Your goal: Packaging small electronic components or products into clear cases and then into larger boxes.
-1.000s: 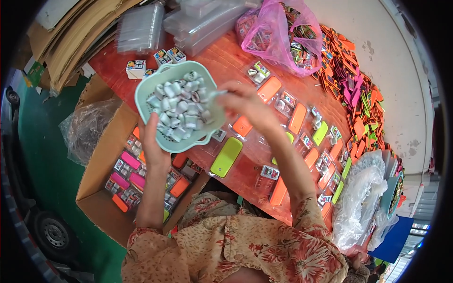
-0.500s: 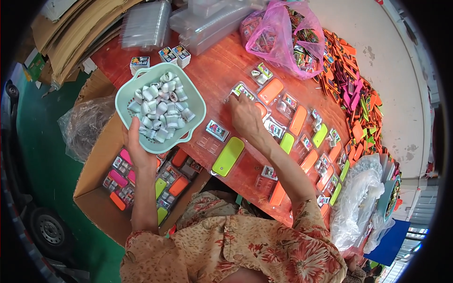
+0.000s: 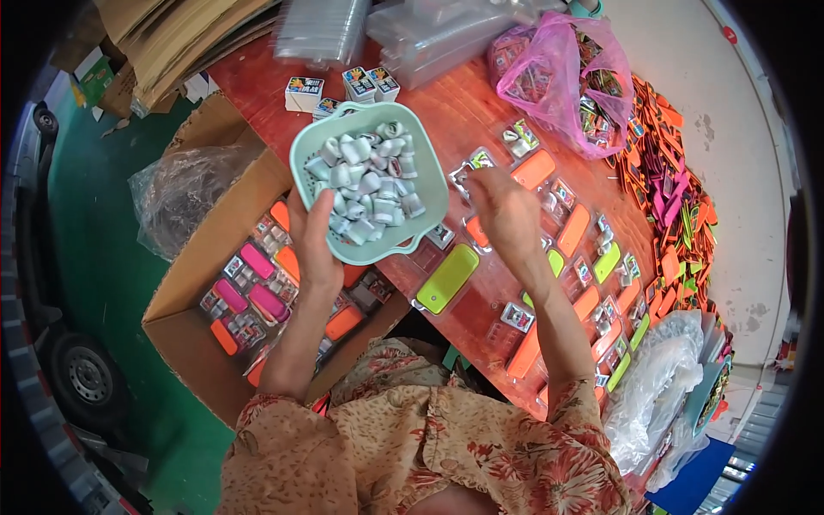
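Note:
My left hand point(image 3: 316, 256) grips the near left side of a pale green plastic basket point(image 3: 436, 176), its thumb over the rim. Small rolled white-and-grey bundles point(image 3: 369, 184) fill the basket, which is tilted above the table's left edge. My right hand point(image 3: 508, 219) hovers just right of the basket, fingers pinched together over a clear blister tray point(image 3: 474, 163) with a small printed card pack. Whatever lies between those fingertips is hidden. Below the hands a long lime green case point(image 3: 448, 279) rests in another blister tray.
Rows of blister trays with orange cases point(image 3: 573, 227) cover the red table point(image 3: 433, 94). Card stacks point(image 3: 305, 93) and clear plastic shells point(image 3: 322, 30) stand behind. A pink bag point(image 3: 549, 73) and a heap of colourful pieces point(image 3: 665, 197) lie right. A cardboard box point(image 3: 184, 318) holds packed trays.
The view has shifted, so the table appears further right. My left hand has brought the basket rightward, closer to my right hand. My right hand remains by the same blister tray.

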`<state>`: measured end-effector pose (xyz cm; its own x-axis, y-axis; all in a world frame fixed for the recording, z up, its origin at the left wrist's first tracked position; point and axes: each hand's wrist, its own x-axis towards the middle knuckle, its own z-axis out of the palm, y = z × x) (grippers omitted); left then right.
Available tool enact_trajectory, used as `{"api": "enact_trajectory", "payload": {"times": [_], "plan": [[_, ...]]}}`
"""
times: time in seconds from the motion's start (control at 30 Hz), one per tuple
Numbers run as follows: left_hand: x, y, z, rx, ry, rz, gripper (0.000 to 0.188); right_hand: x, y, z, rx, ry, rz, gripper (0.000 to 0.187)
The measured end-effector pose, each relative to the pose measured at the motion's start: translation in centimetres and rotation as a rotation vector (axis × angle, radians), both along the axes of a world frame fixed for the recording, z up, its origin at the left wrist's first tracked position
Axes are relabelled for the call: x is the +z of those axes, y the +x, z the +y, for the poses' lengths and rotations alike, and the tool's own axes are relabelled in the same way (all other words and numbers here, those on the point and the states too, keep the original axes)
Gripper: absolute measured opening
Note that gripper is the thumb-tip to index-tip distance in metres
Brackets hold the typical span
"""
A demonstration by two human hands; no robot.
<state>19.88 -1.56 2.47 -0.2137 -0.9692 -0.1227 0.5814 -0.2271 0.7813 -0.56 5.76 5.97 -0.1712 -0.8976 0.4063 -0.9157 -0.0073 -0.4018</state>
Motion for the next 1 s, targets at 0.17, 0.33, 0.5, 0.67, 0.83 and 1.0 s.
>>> {"api": "enact_trajectory", "payload": {"times": [0.17,0.33,0.5,0.67,0.83,1.0], "plan": [[1.1,-2.0,1.8,-0.008,0.019,0.008,0.050,0.2,5.4,-2.2,0.017,0.366,0.111,0.028],[0.8,-2.6,1.5,0.050,-0.039,-0.006,0.047,-0.6,6.4,-2.4,0.123,0.180,0.116,0.018],[0.8,-2.1,1.4,0.031,-0.029,-0.002,0.046,-0.1,6.7,-2.6,0.119,0.332,0.130,0.014],[0.9,-2.2,0.0,0.042,-0.058,-0.021,0.043,-0.2,4.5,-3.6,0.155,0.169,-0.095,0.025],[0.7,-0.5,-1.4,0.003,0.018,0.033,0.039,2.8,1.9,-2.5,0.153,0.270,-1.059,0.022],[0.6,1.6,-1.8,0.068,0.059,-0.052,0.042,0.3,1.2,1.8,0.090,0.296,-0.588,0.020]]}}
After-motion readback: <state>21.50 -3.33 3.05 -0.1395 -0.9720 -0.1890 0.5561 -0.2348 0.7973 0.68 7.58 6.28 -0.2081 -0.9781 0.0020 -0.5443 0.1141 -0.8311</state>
